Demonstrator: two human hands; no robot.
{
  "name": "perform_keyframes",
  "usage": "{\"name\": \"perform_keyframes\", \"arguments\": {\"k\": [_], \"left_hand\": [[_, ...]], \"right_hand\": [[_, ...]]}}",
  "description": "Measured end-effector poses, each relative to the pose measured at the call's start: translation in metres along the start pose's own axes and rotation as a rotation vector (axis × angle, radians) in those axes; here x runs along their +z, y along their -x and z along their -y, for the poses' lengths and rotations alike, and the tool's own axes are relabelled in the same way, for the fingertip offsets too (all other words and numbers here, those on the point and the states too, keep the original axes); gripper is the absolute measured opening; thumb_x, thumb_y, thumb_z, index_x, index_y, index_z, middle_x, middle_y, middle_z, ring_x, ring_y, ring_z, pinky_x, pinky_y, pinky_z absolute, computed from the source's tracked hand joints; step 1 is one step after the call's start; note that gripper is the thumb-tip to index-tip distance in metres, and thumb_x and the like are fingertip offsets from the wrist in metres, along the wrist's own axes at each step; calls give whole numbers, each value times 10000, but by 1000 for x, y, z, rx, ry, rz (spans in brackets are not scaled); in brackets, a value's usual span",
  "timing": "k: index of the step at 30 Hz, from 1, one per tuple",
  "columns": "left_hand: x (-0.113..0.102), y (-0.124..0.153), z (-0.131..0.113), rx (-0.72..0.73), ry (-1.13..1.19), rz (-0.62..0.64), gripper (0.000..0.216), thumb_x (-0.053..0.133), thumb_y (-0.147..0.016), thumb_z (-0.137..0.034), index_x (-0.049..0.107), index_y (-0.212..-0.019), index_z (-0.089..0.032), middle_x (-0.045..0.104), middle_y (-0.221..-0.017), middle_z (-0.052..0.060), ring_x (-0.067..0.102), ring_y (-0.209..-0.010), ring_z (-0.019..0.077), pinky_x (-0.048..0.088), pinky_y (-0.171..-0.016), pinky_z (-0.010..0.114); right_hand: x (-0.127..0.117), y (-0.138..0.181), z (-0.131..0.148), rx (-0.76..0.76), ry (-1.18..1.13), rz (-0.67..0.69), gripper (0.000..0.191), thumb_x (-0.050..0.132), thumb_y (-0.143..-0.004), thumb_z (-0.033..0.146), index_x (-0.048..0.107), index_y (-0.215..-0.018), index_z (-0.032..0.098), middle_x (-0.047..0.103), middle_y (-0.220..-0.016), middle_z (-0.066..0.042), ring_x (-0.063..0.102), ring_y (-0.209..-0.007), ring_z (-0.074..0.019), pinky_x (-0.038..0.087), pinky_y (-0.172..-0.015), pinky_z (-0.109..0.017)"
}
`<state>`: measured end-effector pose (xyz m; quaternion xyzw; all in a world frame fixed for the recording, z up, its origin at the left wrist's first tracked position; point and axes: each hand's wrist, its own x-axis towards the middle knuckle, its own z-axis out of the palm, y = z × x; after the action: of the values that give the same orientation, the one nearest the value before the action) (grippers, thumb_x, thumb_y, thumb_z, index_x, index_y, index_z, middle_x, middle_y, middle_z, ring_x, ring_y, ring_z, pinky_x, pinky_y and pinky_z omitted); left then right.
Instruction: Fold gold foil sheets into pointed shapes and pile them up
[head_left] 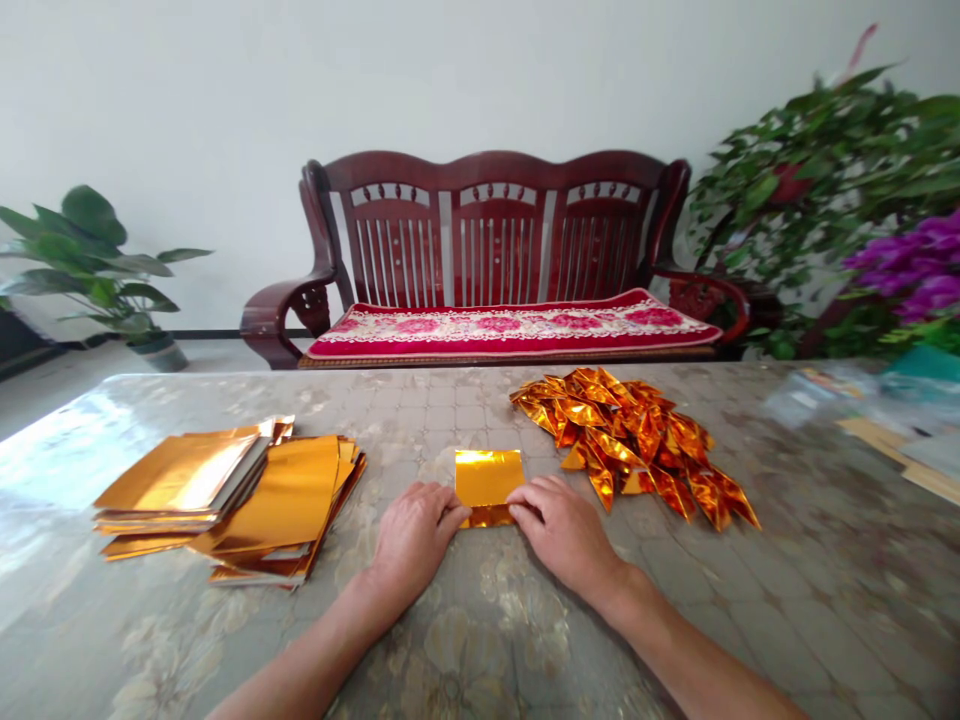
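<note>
A single gold foil sheet (489, 478) lies flat on the table in front of me, its near edge rolled or folded up. My left hand (415, 532) pinches the sheet's near left corner with curled fingers. My right hand (564, 525) presses and pinches the near right corner the same way. To the left sit stacks of flat gold foil sheets (225, 490). To the right lies a pile of folded gold foil pieces (637, 440).
The table (480, 620) has a glossy patterned cover. A dark wooden bench with a red cushion (495, 270) stands behind it. Potted plants stand at far left (97, 270) and right (840, 190). Papers and a plastic bag (877, 410) lie at the table's right edge.
</note>
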<state>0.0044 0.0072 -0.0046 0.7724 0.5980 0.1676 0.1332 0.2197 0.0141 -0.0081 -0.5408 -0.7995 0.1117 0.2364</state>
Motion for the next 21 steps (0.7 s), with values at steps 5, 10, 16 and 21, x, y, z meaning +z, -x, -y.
{"name": "perform_keyframes", "arguments": {"k": [5,10,16,21], "left_hand": [[0,0,0,0,-21,4,261,580,-932,-357,627,-722,-208,677,-760,9,605,-799,193,361,-697,268],[0,0,0,5,-59,3,285,572,-934,-376,619,-711,-204,672,-746,11,599,-782,196,338,-677,277],[0,1,-1,11,-87,1,300,556,-942,-392,619,-716,-204,680,-756,17,606,-785,199,336,-677,282],[-1,2,-3,13,-131,9,316,541,-948,-413,619,-721,-207,689,-762,27,616,-789,210,338,-672,287]], "right_hand": [[-3,1,2,7,63,4,158,614,-886,182,718,-787,248,682,-815,6,611,-857,-176,413,-731,-283],[-4,0,0,19,54,22,124,625,-874,185,693,-781,231,684,-818,6,614,-840,-172,407,-731,-283],[-4,0,-3,35,65,25,104,637,-867,205,678,-774,227,696,-825,2,619,-843,-180,400,-731,-292],[-5,-2,-5,78,47,49,100,647,-864,241,682,-770,237,709,-828,8,633,-826,-176,399,-722,-286]]}}
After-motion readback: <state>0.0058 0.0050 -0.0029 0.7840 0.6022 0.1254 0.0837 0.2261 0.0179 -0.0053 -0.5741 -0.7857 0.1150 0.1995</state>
